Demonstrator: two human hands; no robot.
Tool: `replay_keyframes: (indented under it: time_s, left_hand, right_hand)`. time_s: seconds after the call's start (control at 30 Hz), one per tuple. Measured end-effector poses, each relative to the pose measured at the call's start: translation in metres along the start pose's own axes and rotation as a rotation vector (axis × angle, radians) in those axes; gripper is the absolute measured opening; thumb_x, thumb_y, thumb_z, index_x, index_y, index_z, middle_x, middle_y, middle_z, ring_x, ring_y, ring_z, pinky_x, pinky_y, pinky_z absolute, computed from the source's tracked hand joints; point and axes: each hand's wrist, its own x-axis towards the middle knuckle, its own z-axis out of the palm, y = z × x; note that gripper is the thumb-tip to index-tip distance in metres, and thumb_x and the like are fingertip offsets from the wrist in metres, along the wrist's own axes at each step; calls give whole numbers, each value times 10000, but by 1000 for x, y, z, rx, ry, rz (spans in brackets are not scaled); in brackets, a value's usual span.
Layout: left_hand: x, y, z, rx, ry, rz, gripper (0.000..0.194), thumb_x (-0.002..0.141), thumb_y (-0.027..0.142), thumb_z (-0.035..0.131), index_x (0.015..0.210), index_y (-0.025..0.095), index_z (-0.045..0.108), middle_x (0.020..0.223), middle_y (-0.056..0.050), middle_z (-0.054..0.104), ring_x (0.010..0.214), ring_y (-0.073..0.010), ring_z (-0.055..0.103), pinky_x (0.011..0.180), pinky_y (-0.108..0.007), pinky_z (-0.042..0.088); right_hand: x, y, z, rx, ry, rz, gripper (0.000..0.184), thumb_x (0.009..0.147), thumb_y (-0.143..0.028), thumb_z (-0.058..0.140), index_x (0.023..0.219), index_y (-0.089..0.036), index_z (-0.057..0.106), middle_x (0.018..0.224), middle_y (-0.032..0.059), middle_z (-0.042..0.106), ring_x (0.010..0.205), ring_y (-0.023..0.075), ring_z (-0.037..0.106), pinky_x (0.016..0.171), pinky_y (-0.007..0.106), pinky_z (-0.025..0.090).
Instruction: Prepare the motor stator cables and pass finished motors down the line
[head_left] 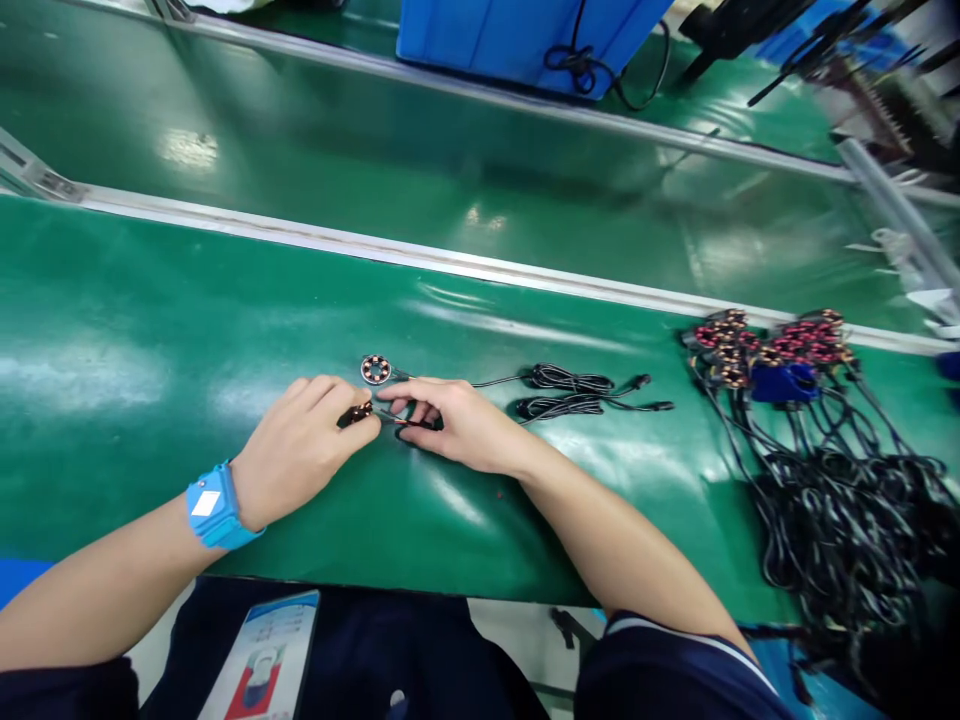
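Between the thumb and fingers of my left hand (311, 440) is a small motor stator (361, 411) with copper windings, partly hidden by the fingers. My right hand (457, 422) pinches the thin lead wires (397, 419) that come out of this stator, close beside the left fingertips. Just beyond the hands, a second ring-shaped stator (376, 370) lies flat on the green mat, its cable running right behind my right hand. Two folded black cables (574, 378) with plugs at their ends rest to the right of that hand.
On the right lies a heap of stators (810, 340) with a tangle of black cables (855, 510) hanging toward the table edge. An aluminium rail (420, 258) crosses behind the work mat. A blue crate (495, 45) stands at the back.
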Motion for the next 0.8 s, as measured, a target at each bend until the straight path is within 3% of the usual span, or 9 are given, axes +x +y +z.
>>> replay_keyframes:
  time_s: [0.17,0.27,0.43,0.57,0.67,0.8]
  left_hand:
    - [0,0,-1,27,39,17,143,967,116,551,985,208,659,1055,-96,631,992,-282,621,713,-382,452]
    - [1,-2,-2,-84,62,-34,122,959,137,592,1055,211,608,1044,-75,633,964,-257,629,727,-375,461]
    - [2,-6,4,-370,80,-146,221,944,197,657,1097,197,497,1021,-49,639,925,-198,618,806,-348,497]
    - [0,-5,9,-411,86,-145,260,951,238,656,1128,190,472,1040,-56,640,936,-193,621,820,-339,497]
    - [0,-1,10,-410,80,-138,242,963,267,643,1111,189,467,995,-47,627,878,-183,611,779,-323,489]
    - [1,-1,11,-379,55,-163,263,968,322,633,1116,181,467,975,-43,608,836,-183,598,746,-317,477]
  right_hand:
    - [1,0,0,40,-16,-11,234,841,-51,691,1026,-193,693,983,16,625,819,119,581,783,268,508]
    - [1,3,-3,182,-16,12,153,840,-132,724,977,-191,688,964,11,612,806,118,544,722,252,472]
    - [1,7,-4,607,-81,138,222,871,-373,743,961,-183,670,834,-12,601,654,89,448,570,216,364]
    - [3,5,1,777,-46,227,248,904,-416,685,918,-169,657,869,10,687,546,64,406,470,199,260]
    - [3,3,4,794,-28,210,207,924,-369,660,899,-165,645,825,16,721,574,73,499,508,194,325]
    - [1,2,5,684,5,137,175,966,-327,611,1010,-161,645,798,13,733,752,120,663,743,246,490]
